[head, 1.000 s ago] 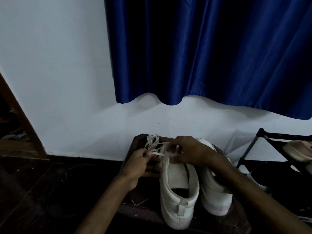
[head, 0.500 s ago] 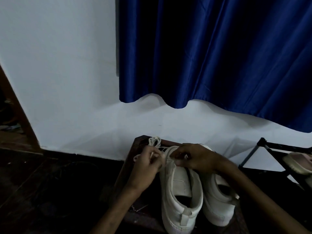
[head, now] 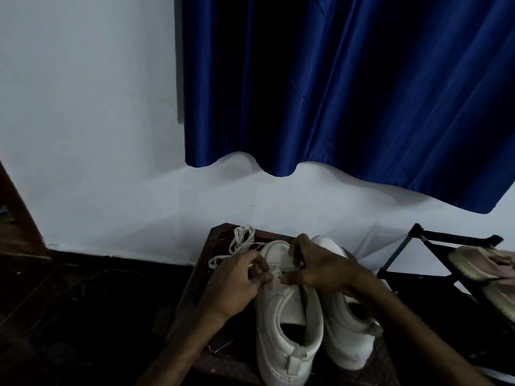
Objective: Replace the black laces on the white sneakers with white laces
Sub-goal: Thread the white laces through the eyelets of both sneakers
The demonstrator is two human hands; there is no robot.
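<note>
white sneakers [head: 281,324], white laces [head: 242,240], blue curtain [head: 348,84]

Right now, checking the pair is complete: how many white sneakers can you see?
2: first sneaker on the dark stool, second sneaker close beside it, to its right. Dark rack shelves may hide others.

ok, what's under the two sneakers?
A dark wooden stand: the left sneaker and right sneaker rest on it, loose white lace at its far corner. Its top beneath the soles is covered.
</note>
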